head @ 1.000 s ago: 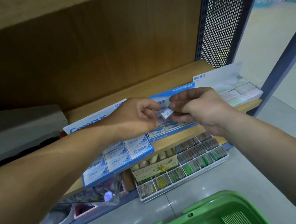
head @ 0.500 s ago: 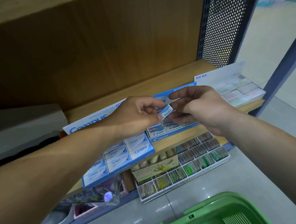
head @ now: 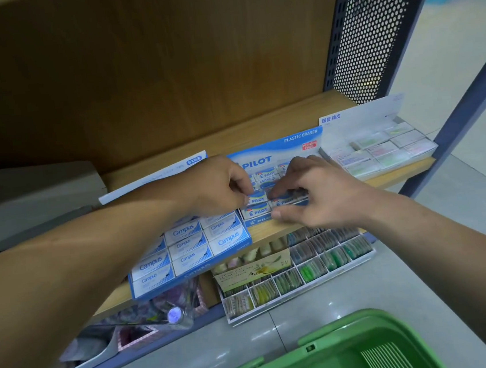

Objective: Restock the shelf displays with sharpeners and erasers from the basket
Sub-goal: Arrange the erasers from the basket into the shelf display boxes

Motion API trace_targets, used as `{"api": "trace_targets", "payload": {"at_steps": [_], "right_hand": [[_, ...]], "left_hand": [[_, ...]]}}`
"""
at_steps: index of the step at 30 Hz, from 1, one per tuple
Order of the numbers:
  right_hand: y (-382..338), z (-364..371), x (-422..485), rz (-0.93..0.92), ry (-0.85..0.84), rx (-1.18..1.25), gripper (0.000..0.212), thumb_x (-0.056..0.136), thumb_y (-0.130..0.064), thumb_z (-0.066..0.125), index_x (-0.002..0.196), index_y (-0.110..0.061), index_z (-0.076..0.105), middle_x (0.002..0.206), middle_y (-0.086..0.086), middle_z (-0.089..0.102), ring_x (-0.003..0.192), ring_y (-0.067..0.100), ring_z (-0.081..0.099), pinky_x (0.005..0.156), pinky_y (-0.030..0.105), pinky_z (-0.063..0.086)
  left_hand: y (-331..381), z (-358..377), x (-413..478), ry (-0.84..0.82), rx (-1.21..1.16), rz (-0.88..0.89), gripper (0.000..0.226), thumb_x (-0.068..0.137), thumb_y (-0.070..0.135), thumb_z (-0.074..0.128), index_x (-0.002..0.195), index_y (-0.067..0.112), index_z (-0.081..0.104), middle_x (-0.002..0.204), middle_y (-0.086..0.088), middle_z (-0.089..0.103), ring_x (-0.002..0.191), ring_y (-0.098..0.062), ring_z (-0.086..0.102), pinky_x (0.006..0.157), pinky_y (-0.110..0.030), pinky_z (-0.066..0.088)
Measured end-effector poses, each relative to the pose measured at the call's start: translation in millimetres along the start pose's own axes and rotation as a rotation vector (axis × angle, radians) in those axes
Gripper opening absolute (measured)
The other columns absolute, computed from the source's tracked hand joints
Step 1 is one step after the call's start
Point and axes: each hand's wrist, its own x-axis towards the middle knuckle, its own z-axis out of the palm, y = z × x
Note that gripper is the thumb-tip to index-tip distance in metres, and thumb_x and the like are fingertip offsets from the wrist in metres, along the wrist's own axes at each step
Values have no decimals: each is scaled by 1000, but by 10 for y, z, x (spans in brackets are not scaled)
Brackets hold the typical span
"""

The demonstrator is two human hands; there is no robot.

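Where the wooden shelf [head: 259,125] runs off to the left, a grey slab-like shape [head: 27,194] lies; it can't be made out further. Next right is the Campus eraser box [head: 188,249], blue and white, sloping toward the shelf's front edge, rows filled.

The left hand [head: 218,186] reaches over its back part. Fingers are curled, tips down on the upper left corner of one Pilot eraser [head: 257,199]. That eraser lies flat, label up, second row from the front, left column of the Pilot display box [head: 274,150]. The thumb is hidden, so I cannot tell whether the hand pinches the eraser or only presses it.

The right hand [head: 320,193] is over the same box's right column. Fingers are spread, nearly straight, resting on the erasers there. The thumb sits apart, near the box's front lip, and the hand grips nothing visible.

On the lower level is a compartmented white tray [head: 301,294] of small coloured items, too blurred to name. The green basket [head: 341,328] sits at the bottom of view, well apart from both hands.

Far right on the shelf is a white display [head: 381,145] of pastel erasers, just beside the Pilot box. A black perforated metal panel [head: 369,26] stands behind it.
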Motion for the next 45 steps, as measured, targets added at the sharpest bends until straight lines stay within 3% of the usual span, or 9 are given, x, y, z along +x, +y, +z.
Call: {"api": "trace_targets", "payload": {"at_steps": [5, 19, 23, 25, 28, 32, 39, 43, 45], "right_hand": [[31, -32, 6, -39, -17, -47, 35, 86, -53, 73, 120, -49, 68, 104, -14, 49, 109, 8, 47, 103, 34, 40], [19, -31, -99, 38, 65, -143, 41, 83, -63, 70, 116, -39, 70, 112, -14, 54, 121, 13, 50, 103, 34, 42], [298, -209, -173, 153, 310, -45, 54, 81, -75, 55, 109, -32, 74, 115, -9, 63, 119, 15, 57, 98, 35, 50], [610, -351, -189, 287, 398, -121, 51, 92, -64, 52, 123, -28, 70, 130, -2, 61, 130, 21, 50, 105, 35, 42], [1043, -415, -248, 433, 262, -248, 74, 92, -76, 29, 145, -31, 53, 159, 2, 39, 151, 24, 24, 124, 40, 21], [1205, -261, -356, 428, 160, -259, 83, 86, -81, 7, 156, -40, 25, 167, 1, 16, 155, 26, 7, 124, 49, 10], [1205, -113, -383, 421, 347, -340, 78, 89, -77, 10, 145, -35, 46, 141, 3, 44, 139, 29, 32, 120, 47, 22], [1158, -85, -397, 315, 537, -411, 64, 95, -68, 35, 116, -20, 70, 115, 14, 59, 113, 38, 53, 104, 52, 40], [1116, -50, -417, 243, 554, -383, 62, 96, -66, 38, 125, -20, 69, 128, 18, 58, 123, 41, 52, 107, 56, 39]], "left_hand": [[-15, 8, -28, -32, 18, 54, 4, 90, 27, 76, 93, 26, 79, 76, 17, 73, 64, 9, 60, 59, -10, 40], [13, 116, -197, -18, 24, -6, 14, 97, 31, 69, 104, 43, 69, 89, 25, 65, 71, 19, 55, 62, -5, 37], [144, 105, -182, 120, 49, 26, 8, 95, 26, 71, 101, 32, 71, 93, 18, 63, 82, -2, 63, 70, -18, 45], [272, 101, -133, 183, 1, 19, 8, 95, 24, 70, 102, 27, 72, 87, 17, 65, 78, -3, 65, 70, -21, 49], [428, 162, -35, 138, 14, 3, 16, 93, 26, 72, 108, 26, 72, 94, 17, 66, 87, -6, 66, 83, -24, 53], [371, 268, 50, 56, 98, 0, 26, 87, 41, 77, 110, 29, 71, 109, 17, 66, 103, -6, 64, 98, -34, 52], [292, 249, -29, 14, 112, 53, 45, 85, 54, 74, 123, 32, 68, 117, 17, 60, 110, -3, 59, 102, -31, 48], [284, 307, -92, -3, 258, 66, 54, 84, 54, 76, 134, 35, 63, 121, 15, 54, 114, -9, 55, 101, -31, 46], [283, 341, -96, 11, 281, 68, 52, 86, 49, 76, 134, 35, 63, 123, 15, 52, 118, -10, 54, 102, -33, 46]]}}
